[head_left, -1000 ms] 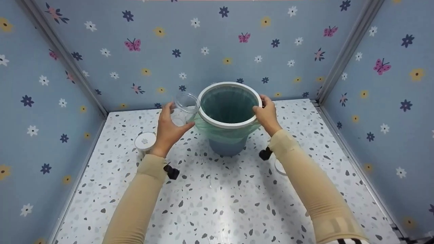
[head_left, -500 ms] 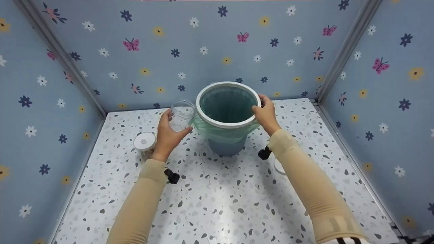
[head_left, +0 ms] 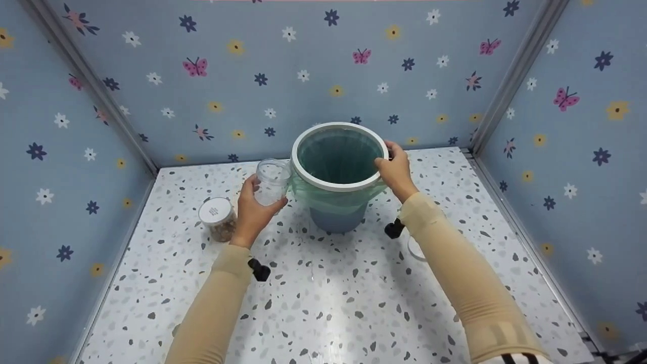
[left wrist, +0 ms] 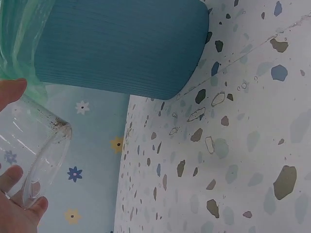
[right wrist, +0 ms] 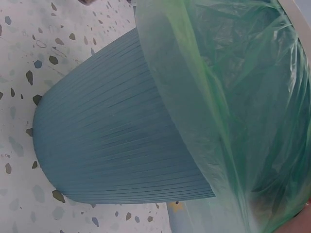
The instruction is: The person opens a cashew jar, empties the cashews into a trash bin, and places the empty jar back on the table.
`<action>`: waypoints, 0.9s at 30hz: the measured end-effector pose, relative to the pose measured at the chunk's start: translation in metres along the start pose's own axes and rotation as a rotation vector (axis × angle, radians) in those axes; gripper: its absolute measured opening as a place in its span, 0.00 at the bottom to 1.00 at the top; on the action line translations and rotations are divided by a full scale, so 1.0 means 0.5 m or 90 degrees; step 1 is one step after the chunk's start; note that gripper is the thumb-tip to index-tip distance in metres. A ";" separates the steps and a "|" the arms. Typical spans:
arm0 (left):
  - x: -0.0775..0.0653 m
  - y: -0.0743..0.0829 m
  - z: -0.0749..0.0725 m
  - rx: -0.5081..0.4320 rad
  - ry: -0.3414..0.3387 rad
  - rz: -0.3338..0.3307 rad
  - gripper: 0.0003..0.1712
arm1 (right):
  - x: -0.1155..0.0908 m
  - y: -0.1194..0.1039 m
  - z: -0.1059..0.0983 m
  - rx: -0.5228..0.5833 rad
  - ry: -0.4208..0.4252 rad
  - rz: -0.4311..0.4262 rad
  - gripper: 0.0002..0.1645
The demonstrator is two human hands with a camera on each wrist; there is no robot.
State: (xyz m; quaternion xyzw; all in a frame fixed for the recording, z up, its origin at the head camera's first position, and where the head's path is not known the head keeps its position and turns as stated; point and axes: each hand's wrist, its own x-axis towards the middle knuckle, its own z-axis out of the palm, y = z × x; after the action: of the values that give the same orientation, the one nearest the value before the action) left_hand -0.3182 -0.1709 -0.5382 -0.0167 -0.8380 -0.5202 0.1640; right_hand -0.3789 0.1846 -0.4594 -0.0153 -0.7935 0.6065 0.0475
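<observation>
My left hand holds a clear plastic jar upright, its lidless mouth facing up, close to the left side of a blue trash bin. Brown specks cling to one edge of the jar in the left wrist view, where the thumb and fingertips grip its wall. A green bag lines the bin and folds down over its outside under a white rim ring. At the right of that ring, my right hand grips the rim, thumb on top. The bin's bottom is hidden.
Left of my left wrist stands a second jar with a white lid and brown contents. A white round lid lies partly under my right forearm. Flower-patterned walls enclose the speckled table at the back and sides.
My left hand has lowered the clear jar beside the bin and turned it from tilted to upright. The right hand stays on the rim.
</observation>
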 end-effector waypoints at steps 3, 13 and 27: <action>-0.003 -0.003 0.003 -0.001 -0.006 -0.012 0.58 | 0.000 -0.001 0.000 -0.001 -0.001 -0.003 0.37; -0.016 -0.016 0.019 -0.008 -0.027 -0.034 0.58 | -0.001 0.000 0.001 -0.002 0.002 -0.006 0.37; -0.042 -0.048 0.044 -0.017 -0.034 -0.054 0.59 | -0.005 -0.004 0.001 -0.005 0.008 0.000 0.38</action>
State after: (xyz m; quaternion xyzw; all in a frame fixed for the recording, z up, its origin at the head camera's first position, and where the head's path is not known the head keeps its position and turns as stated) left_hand -0.3086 -0.1597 -0.5739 0.0025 -0.8348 -0.5375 0.1190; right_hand -0.3762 0.1834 -0.4576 -0.0193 -0.7955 0.6034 0.0521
